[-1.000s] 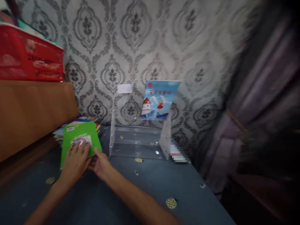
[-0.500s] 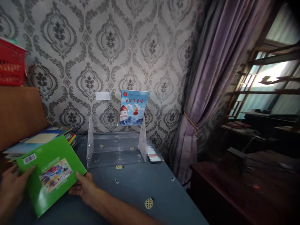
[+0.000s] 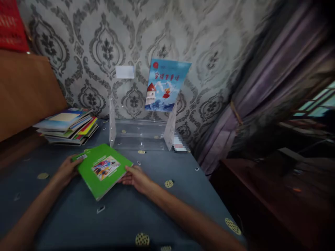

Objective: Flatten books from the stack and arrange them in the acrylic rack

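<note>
A green book [image 3: 91,186] with a colourful picture and a barcode is held low over the table, tilted a little. My left hand [image 3: 68,169] grips its left corner, thumb on top near the barcode. At its right corner my right hand [image 3: 134,177] pinches the edge, thumb above and fingers below. Behind the book stands a clear acrylic rack [image 3: 112,129] with two upright sides. A blue picture book [image 3: 166,85] is upright at the rack's right side. To the left, a stack of books [image 3: 66,127] lies on the table.
The table [image 3: 178,216] has a dark blue cover with pineapple prints. A brown box [image 3: 28,94] with a red basket [image 3: 12,26] above it stands at the left. Purple curtains [image 3: 222,143] hang at the right. A pale blurred item [image 3: 180,144] lies beside the rack.
My view has tilted down and turned left. Both hands have carried the green book away from the stack, toward the right, and it now lies flatter.
</note>
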{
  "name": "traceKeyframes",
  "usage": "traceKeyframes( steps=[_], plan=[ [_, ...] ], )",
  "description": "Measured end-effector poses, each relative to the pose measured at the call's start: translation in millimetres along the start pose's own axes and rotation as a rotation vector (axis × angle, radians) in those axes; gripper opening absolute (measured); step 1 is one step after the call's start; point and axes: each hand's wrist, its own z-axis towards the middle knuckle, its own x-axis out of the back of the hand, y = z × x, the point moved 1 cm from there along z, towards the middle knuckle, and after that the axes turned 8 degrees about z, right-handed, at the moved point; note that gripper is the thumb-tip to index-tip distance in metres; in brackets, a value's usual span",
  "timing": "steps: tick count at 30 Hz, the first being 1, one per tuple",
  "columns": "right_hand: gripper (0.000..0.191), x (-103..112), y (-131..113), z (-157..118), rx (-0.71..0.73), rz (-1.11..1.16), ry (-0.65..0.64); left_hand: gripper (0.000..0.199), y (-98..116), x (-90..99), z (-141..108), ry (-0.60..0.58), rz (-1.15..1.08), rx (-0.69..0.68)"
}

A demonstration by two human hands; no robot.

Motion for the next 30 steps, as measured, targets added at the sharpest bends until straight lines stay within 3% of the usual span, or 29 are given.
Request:
traceKeyframes(
  steps=[4, 10, 13, 16, 19, 21, 22, 25, 28, 30],
  plan=[
    [0.027, 22, -14, -29, 0.029, -0.033, 0.072, 0.052, 4, -9.2, -29, -0.012, -0.024, 0.043],
    [0.032, 56, -36, -51, 0.173, -0.149, 0.152, 0.068, -10, -24.3, -86, -0.155, -0.036, 0.093],
    [0.031, 65, -45, -55, 0.338, -0.387, 0.197, 0.088, -20, -33.5, -117, -0.251, -0.035, 0.156],
    [0.029, 66, -50, -62, 0.538, -0.762, 0.249, 0.11, -27, -34.1, -139, -0.423, 0.044, 0.239],
    [0.028, 59, -49, -69, 0.652, -1.105, 0.266, 0.102, -24, -30.2, -148, -0.646, 0.179, 0.265],
    [0.028, 49, -45, -70, 0.707, -1.254, 0.186, 0.08, -16, -31.7, -144, -0.721, 0.291, 0.141],
    [0.028, 43, -43, -68, 0.73, -1.305, 0.113, 0.067, -11, -35.1, -140, -0.701, 0.357, 0.017],
    [0.031, 28, -34, -54, 0.748, -1.413, -0.117, 0.041, 2, -56.0, -117, -0.488, 0.595, -0.505],
    [0.039, 22, -31, -32, 0.718, -1.509, -0.177, 0.042, 0, -84.5, -87, -0.372, 0.847, -0.917],
    [0.042, 26, -35, -18, 0.702, -1.57, -0.15, 0.048, -8, -98.4, -67, -0.375, 1.006, -1.002]
  ],
)
